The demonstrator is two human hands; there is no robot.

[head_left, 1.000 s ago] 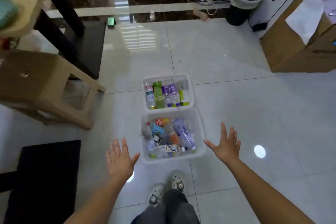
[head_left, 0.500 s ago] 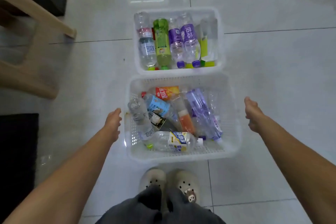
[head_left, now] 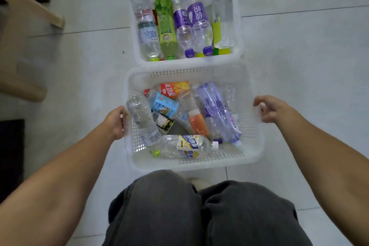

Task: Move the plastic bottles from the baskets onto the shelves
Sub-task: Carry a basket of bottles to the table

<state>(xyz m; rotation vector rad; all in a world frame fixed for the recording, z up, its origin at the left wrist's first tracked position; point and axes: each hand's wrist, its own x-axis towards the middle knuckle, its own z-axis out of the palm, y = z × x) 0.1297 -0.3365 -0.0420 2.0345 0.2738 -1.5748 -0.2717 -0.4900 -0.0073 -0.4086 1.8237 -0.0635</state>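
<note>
Looking down past our knees in dark grey trousers (head_left: 159, 205), we see two white plastic baskets on the pale tiled floor (head_left: 299, 56), one just behind the other. Our left hand (head_left: 115, 122) grips the left rim of the near basket (head_left: 257, 146), fingers curled over its edge. Our right hand (head_left: 273, 109) is at the right rim with its fingers curled; whether they have hold of the rim or only hover beside it we cannot tell. The plastic bottles all lie in the baskets. In the near one they are jumbled: a clear bottle (head_left: 141, 118) along the left wall, a blue-labelled bottle (head_left: 163, 104) beside it, a red-and-orange-labelled bottle (head_left: 174, 89) at the far wall, an orange-labelled bottle (head_left: 197, 124) in the middle, a purple-tinted bottle (head_left: 217, 112) to the right, and a yellow-and-blue-labelled bottle (head_left: 187, 146) crosswise along the near wall. The far basket (head_left: 238, 26) holds a neat row with caps toward us: a clear water bottle (head_left: 146, 32) on the left, a green bottle (head_left: 165, 26), two purple-labelled bottles (head_left: 196, 20), and a bottle with a yellow-green label (head_left: 221, 26) on the right. At the far left stands a beige furniture leg (head_left: 36, 4), and a dark mat (head_left: 12, 156) lies at the left edge
</note>
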